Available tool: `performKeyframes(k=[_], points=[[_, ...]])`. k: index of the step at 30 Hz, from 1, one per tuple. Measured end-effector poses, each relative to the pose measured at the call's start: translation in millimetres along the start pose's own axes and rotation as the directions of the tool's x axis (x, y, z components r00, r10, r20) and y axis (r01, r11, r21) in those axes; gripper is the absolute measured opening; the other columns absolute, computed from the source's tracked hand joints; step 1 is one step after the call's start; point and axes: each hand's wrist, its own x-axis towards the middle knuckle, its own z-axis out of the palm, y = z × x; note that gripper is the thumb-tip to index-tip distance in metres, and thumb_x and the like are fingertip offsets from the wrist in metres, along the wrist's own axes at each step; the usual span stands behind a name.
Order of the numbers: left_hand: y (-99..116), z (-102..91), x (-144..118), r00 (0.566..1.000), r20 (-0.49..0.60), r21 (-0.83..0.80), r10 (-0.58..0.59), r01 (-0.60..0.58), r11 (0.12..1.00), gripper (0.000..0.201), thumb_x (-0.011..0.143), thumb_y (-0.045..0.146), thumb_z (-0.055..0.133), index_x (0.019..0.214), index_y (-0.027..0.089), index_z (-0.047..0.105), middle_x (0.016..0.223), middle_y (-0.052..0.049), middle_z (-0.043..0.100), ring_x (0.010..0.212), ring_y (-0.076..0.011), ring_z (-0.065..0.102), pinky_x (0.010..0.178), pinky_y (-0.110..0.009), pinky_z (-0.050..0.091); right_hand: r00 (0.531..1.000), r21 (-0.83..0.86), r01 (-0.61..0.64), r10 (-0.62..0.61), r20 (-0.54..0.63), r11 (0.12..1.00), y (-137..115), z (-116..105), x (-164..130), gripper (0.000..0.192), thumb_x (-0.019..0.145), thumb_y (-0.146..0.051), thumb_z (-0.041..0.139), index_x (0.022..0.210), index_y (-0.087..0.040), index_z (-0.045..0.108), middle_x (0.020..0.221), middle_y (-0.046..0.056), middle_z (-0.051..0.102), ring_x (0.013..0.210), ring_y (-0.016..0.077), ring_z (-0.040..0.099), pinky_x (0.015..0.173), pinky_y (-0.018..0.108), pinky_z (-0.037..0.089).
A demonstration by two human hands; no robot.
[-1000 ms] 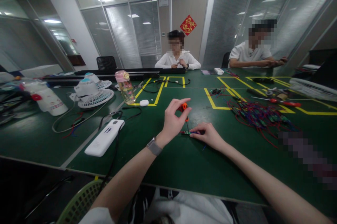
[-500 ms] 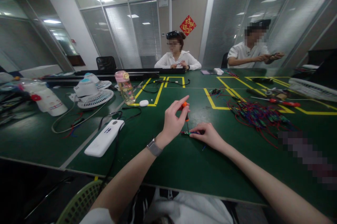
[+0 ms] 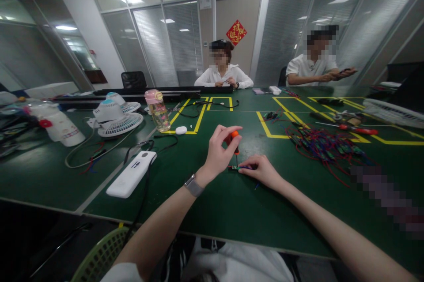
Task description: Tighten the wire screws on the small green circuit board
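Note:
My left hand [image 3: 220,150] is closed around the orange-and-black handle of a screwdriver [image 3: 235,134], which stands upright with its thin shaft pointing down. The tip meets a small green circuit board [image 3: 235,168] lying on the green table [image 3: 205,202]. From the right, my right hand [image 3: 260,169] pinches the end of the board and its blue wire between thumb and fingers. A short blue scrap of wire [image 3: 256,186] lies just below that hand.
Right of my hands spreads a heap of wired circuit boards [image 3: 326,143], with a red-handled screwdriver [image 3: 357,129] behind it. On the left are a white power bank-like block [image 3: 131,174], a pink-lidded bottle [image 3: 157,110] and a white fan [image 3: 115,118]. Two people sit across the table.
The fingers of my left hand have shifted round the screwdriver handle, the index finger now curled lower over its top. My right hand and the board stay in place.

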Motion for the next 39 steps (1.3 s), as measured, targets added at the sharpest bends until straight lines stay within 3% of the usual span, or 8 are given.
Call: performKeyframes(k=[6,11,15,18,21,29,34,39], points=[[2.2,2.7,-0.7,0.999,-0.051,0.030,-0.018,0.019,0.999,0.016,0.086,0.030,0.064,0.098,0.019,0.063,0.087,-0.002,0.053,0.077,-0.0133,0.053,0.068,-0.024,0.045,1.000,-0.003,-0.003,0.003,0.006,1.000,-1.0,-1.1,0.1,0.018,0.078,-0.038,0.070,0.086,-0.024,0.078,0.065,0.002,0.065,0.067,0.0183,0.055,0.067,0.030,0.040],[-1.2,2.0,-0.5,0.997,0.070,-0.015,0.021,-0.020,1.000,0.029,0.098,0.024,0.041,0.124,0.022,0.054,0.102,-0.006,0.056,0.091,-0.0161,0.055,0.080,-0.029,0.047,1.000,-0.005,-0.003,0.003,0.004,1.000,0.2,-0.1,-0.2,0.019,0.078,-0.037,0.070,0.088,-0.024,0.078,0.065,0.002,0.065,0.068,0.0185,0.056,0.068,0.030,0.040],[-1.4,1.4,-1.2,0.995,0.098,-0.054,0.027,-0.022,0.998,0.033,0.099,0.021,0.033,0.125,0.021,0.053,0.103,-0.007,0.059,0.091,-0.0166,0.056,0.084,-0.032,0.047,1.000,-0.003,-0.008,0.008,0.004,1.000,1.0,0.5,-0.1,0.018,0.078,-0.036,0.070,0.087,-0.023,0.078,0.066,0.002,0.066,0.068,0.0185,0.056,0.067,0.030,0.039],[0.5,1.1,-1.0,0.997,0.071,-0.050,0.029,-0.026,0.998,0.024,0.095,0.024,0.046,0.115,0.021,0.059,0.103,-0.006,0.058,0.093,-0.0169,0.056,0.082,-0.031,0.048,1.000,-0.001,-0.006,0.006,0.005,1.000,1.0,0.6,0.1,0.017,0.077,-0.035,0.071,0.087,-0.023,0.078,0.066,0.002,0.066,0.068,0.0182,0.055,0.067,0.030,0.039],[2.2,0.5,0.5,0.999,-0.039,-0.007,0.018,-0.018,1.000,0.014,0.088,0.026,0.061,0.100,0.021,0.065,0.097,-0.004,0.056,0.090,-0.0162,0.056,0.078,-0.028,0.048,1.000,0.000,-0.003,0.003,0.005,1.000,0.8,0.6,0.1,0.017,0.077,-0.036,0.071,0.086,-0.024,0.078,0.066,0.002,0.065,0.068,0.0181,0.055,0.067,0.029,0.039],[-2.4,-2.5,2.9,0.998,0.014,-0.135,-0.057,0.058,0.989,0.025,0.097,0.022,0.042,0.114,0.020,0.061,0.101,-0.007,0.064,0.091,-0.0160,0.062,0.080,-0.029,0.050,1.000,0.001,0.009,-0.009,0.003,1.000,1.4,0.4,0.2,0.019,0.078,-0.038,0.070,0.086,-0.023,0.078,0.064,0.002,0.066,0.066,0.0175,0.054,0.066,0.029,0.040],[-2.0,-3.3,3.4,0.998,-0.051,-0.063,-0.045,0.042,0.997,0.016,0.090,0.027,0.057,0.100,0.020,0.067,0.095,-0.005,0.061,0.086,-0.0149,0.060,0.075,-0.026,0.050,1.000,-0.002,-0.001,0.001,0.005,1.000,-0.1,0.3,0.0,0.018,0.078,-0.036,0.070,0.087,-0.023,0.078,0.065,0.003,0.066,0.068,0.0181,0.055,0.067,0.029,0.040],[0.9,-3.6,4.0,0.994,0.101,-0.203,-0.051,0.070,0.977,0.025,0.096,0.024,0.046,0.115,0.019,0.061,0.099,-0.007,0.064,0.090,-0.0158,0.062,0.081,-0.030,0.052,1.000,-0.015,0.000,0.000,0.005,1.000,0.0,0.6,-0.2,0.016,0.078,-0.034,0.071,0.087,-0.023,0.078,0.066,0.003,0.067,0.068,0.0184,0.056,0.067,0.030,0.040]])
